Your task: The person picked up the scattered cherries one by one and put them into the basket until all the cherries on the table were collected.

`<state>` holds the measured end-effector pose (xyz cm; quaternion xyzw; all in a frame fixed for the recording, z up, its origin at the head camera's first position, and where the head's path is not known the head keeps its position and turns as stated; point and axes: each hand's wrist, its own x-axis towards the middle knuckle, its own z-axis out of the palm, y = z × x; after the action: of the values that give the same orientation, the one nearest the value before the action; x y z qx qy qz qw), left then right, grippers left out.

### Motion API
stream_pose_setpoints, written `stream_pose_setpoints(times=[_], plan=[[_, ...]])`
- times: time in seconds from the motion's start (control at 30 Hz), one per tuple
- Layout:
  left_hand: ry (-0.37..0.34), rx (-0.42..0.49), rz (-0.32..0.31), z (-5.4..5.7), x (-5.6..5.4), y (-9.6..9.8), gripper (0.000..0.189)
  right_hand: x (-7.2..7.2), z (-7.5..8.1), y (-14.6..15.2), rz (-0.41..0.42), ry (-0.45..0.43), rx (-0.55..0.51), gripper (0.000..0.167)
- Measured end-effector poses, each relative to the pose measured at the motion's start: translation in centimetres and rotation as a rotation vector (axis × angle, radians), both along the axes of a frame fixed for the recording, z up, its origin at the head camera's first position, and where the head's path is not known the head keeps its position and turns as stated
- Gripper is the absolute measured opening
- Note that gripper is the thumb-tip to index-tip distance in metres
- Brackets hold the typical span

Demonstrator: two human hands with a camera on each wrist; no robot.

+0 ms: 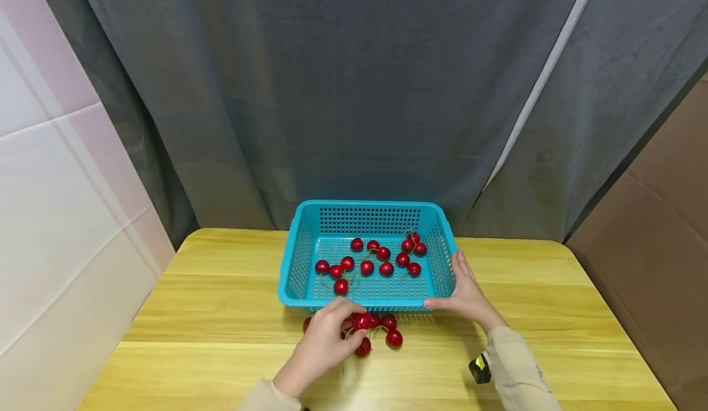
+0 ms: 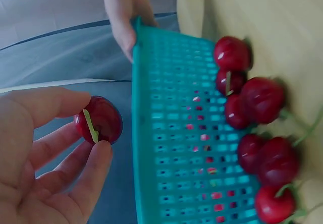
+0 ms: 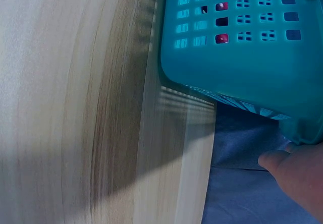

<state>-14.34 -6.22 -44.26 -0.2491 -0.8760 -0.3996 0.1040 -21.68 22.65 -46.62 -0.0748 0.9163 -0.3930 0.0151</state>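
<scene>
My left hand (image 1: 325, 340) pinches a dark red cherry (image 2: 105, 118) between thumb and fingertips, its short green stem showing. In the left wrist view that cherry is held up beside the blue plastic basket (image 2: 174, 103), apart from it. My right hand (image 1: 469, 297) holds the basket's near right corner, thumb at the front rim and fingers along the right side. Several cherries (image 1: 386, 268) lie spread over the basket's floor. On the table before the basket is a loose group of cherries (image 1: 394, 338), partly hidden by my left hand.
The wooden table (image 1: 210, 313) carries the basket near its back edge. A grey curtain (image 1: 354, 91) hangs behind it. White panels (image 1: 66, 171) stand at the left and a brown cardboard panel (image 1: 658, 214) at the right.
</scene>
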Motion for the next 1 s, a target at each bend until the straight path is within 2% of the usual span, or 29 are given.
stream_pose_setpoints(times=[0.27, 0.53, 0.73, 1.0], plan=[[0.114, -0.014, -0.009, 2.3, -1.4, -0.2, 0.023, 0.0, 0.1, 0.0, 0.002, -0.002, -0.004, 0.122], [0.185, -0.076, 0.019, 4.2, -3.0, -0.6, 0.026, 0.0, 0.0, 0.0, 0.002, -0.002, 0.002, 0.122], [0.152, -0.101, 0.030, 5.0, -4.9, -0.8, 0.025, -0.1, 0.1, 0.0, 0.001, -0.003, 0.003, 0.122], [0.072, -0.096, 0.063, 5.3, -7.7, -0.6, 0.026, 0.0, 0.0, 0.0, 0.000, -0.007, -0.002, 0.122]])
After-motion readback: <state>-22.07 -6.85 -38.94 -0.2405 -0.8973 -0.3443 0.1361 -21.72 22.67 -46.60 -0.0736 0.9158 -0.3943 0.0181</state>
